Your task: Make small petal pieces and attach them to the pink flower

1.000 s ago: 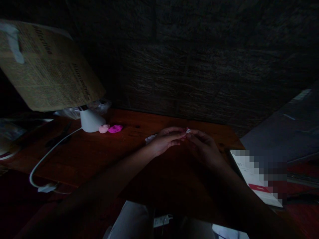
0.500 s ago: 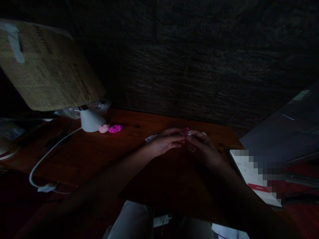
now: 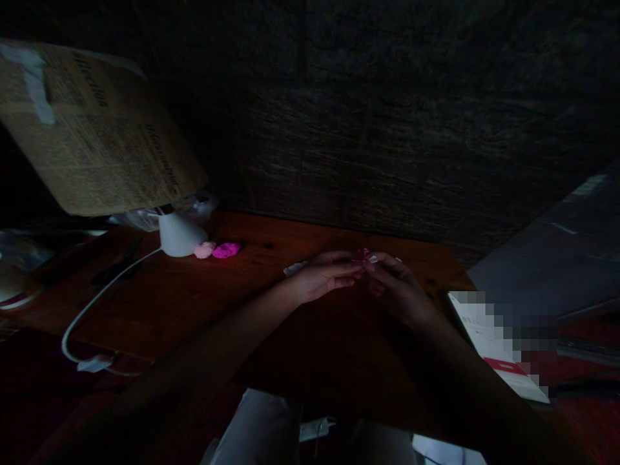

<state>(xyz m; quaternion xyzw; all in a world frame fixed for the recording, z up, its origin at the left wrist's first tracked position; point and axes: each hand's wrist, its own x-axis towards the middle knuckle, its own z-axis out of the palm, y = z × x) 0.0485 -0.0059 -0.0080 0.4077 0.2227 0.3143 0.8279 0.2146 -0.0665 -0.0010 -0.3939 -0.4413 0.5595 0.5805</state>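
Note:
Above the wooden table, my left hand point(image 3: 325, 276) has its fingers closed at the tips on a small dark-pink piece point(image 3: 364, 252), which looks curled or folded. My right hand point(image 3: 398, 289) meets it from the other side, thumb and forefinger pinched on a small white piece point(image 3: 372, 259) that touches or nearly touches the pink one. What the two pieces are made of is too dark to tell. Behind my left wrist lies a pale, crumpled-looking thing point(image 3: 294, 267), partly hidden. Near the lamp rest a light pink lump point(image 3: 205, 250) and a magenta lump point(image 3: 227, 250), side by side.
A lamp with a newsprint shade point(image 3: 121, 129) and white base point(image 3: 180, 236) stands at the left, its white cable point(image 3: 87, 290) running over the table edge. A white box or booklet point(image 3: 484, 336) lies at the right. A dark stone-patterned wall point(image 3: 339, 129) rises behind.
The white piece shows slightly more between the fingertips, and both hands make only a tiny movement. The whole view has shifted a little; nothing else has moved.

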